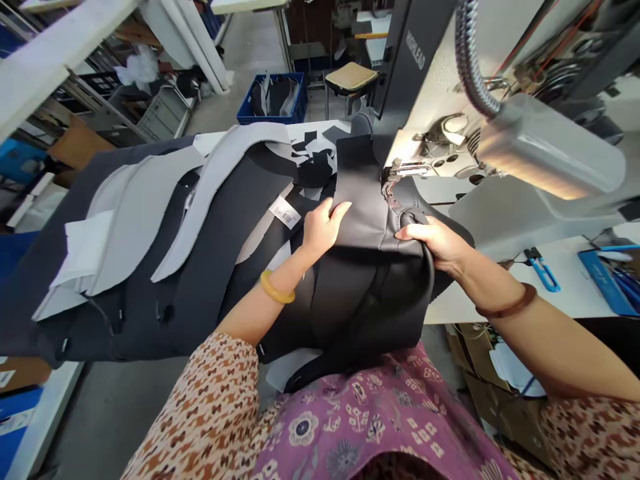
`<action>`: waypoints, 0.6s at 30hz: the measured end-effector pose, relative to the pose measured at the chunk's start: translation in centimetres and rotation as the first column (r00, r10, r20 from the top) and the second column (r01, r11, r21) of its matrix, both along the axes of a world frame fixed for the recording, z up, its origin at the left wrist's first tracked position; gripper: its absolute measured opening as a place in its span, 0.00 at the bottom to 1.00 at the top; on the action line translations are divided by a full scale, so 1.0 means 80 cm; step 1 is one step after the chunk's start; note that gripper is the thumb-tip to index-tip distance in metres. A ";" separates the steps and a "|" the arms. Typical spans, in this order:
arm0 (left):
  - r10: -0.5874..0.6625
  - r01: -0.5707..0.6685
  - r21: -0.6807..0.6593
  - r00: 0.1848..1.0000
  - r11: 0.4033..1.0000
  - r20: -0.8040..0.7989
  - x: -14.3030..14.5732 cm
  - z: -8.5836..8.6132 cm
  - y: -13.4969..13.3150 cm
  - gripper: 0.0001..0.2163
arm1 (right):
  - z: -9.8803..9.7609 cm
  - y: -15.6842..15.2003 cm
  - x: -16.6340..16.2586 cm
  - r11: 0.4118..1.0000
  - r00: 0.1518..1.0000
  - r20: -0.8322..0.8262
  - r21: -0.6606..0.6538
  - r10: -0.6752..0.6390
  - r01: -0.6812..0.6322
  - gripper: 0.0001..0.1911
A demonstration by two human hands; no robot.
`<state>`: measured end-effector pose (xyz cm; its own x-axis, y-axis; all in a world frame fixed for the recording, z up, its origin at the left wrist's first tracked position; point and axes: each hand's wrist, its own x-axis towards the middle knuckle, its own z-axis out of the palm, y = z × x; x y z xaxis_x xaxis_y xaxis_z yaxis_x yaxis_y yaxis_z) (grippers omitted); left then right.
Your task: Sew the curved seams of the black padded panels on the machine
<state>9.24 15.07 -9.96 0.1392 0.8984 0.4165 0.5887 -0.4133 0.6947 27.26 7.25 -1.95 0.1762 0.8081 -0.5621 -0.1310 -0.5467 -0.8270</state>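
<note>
A black leather-like panel (367, 207) with a stitched seam lies under the needle area of the sewing machine (425, 127), and its loose part hangs over the table's front edge. My left hand (320, 230) is closed on the panel's left side, with thumb and forefinger showing and the other fingertips hidden. To the right, my right hand (440, 243) grips a bunched fold of the same panel just below the presser foot (389, 187). A white label (285, 211) with a barcode lies left of my left hand, on dark pieces.
Grey curved pieces (220, 187) and dark fabric (25, 287) spread over the left side. Black and white scraps (315, 160) lie behind my left hand. Blue thread snips (544, 270) and a blue tray (613, 277) are at right. A blue crate (273, 100) and a stool (351, 77) stand beyond.
</note>
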 end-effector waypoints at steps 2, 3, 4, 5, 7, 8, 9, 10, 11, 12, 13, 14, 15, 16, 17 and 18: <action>0.014 0.003 0.190 0.996 0.982 -0.090 -0.009 0.008 -0.008 0.17 | 0.001 0.002 -0.002 1.000 1.000 0.007 0.002 -0.006 0.006 0.15; -0.039 0.085 0.303 0.987 0.949 -0.157 -0.013 0.014 -0.014 0.23 | 0.001 0.002 -0.003 1.000 1.000 0.011 0.007 -0.001 0.001 0.15; -0.127 0.219 0.398 0.961 0.891 -0.245 -0.016 0.020 -0.019 0.30 | 0.002 0.003 -0.004 1.000 1.000 0.010 0.016 0.005 -0.006 0.15; -0.228 0.374 0.453 0.911 0.809 -0.344 -0.018 0.025 -0.023 0.34 | 0.002 0.003 -0.005 1.000 1.000 0.003 0.027 0.012 -0.012 0.15; -0.366 0.600 0.448 0.782 0.663 -0.505 -0.019 0.033 -0.028 0.35 | 0.004 0.003 -0.008 0.999 1.000 -0.016 0.047 0.026 -0.025 0.15; -0.390 0.648 0.418 0.738 0.637 -0.550 -0.017 0.036 -0.029 0.34 | 0.004 0.003 -0.008 0.998 0.999 -0.021 0.049 0.032 -0.031 0.15; -0.393 0.662 0.383 0.716 0.644 -0.577 -0.014 0.037 -0.029 0.31 | 0.004 0.004 -0.009 0.998 0.999 -0.020 0.039 0.040 -0.039 0.15; -0.386 0.656 0.346 0.708 0.671 -0.592 -0.011 0.038 -0.029 0.30 | 0.004 0.004 -0.009 0.999 0.999 -0.011 0.024 0.046 -0.046 0.15; -0.373 0.637 0.311 0.707 0.705 -0.601 -0.007 0.039 -0.029 0.29 | 0.004 0.005 -0.008 0.998 0.999 0.002 0.012 0.053 -0.053 0.15; -0.361 0.616 0.279 0.707 0.736 -0.608 -0.004 0.040 -0.029 0.29 | 0.004 0.006 -0.007 0.998 0.998 0.019 0.007 0.062 -0.062 0.15; -0.349 0.594 0.253 0.709 0.764 -0.613 0.000 0.041 -0.031 0.29 | 0.004 0.007 -0.005 0.997 0.996 0.050 0.012 0.078 -0.079 0.15; -0.335 0.571 0.233 0.713 0.787 -0.617 0.003 0.042 -0.033 0.28 | 0.005 0.008 -0.002 0.994 0.989 0.102 0.028 0.103 -0.107 0.14; -0.320 0.551 0.220 0.715 0.805 -0.622 0.006 0.043 -0.035 0.28 | 0.006 0.008 0.001 0.987 0.973 0.185 0.054 0.138 -0.150 0.14; -0.304 0.533 0.211 0.717 0.820 -0.627 0.008 0.043 -0.038 0.28 | 0.008 0.009 0.004 0.975 0.938 0.300 0.086 0.171 -0.205 0.13; -0.290 0.518 0.209 0.719 0.829 -0.631 0.010 0.044 -0.040 0.27 | 0.011 0.009 0.007 0.958 0.878 0.442 0.116 0.186 -0.261 0.13; -0.278 0.505 0.208 0.722 0.838 -0.634 0.011 0.043 -0.041 0.27 | 0.014 0.009 0.010 0.941 0.792 0.588 0.146 0.166 -0.305 0.14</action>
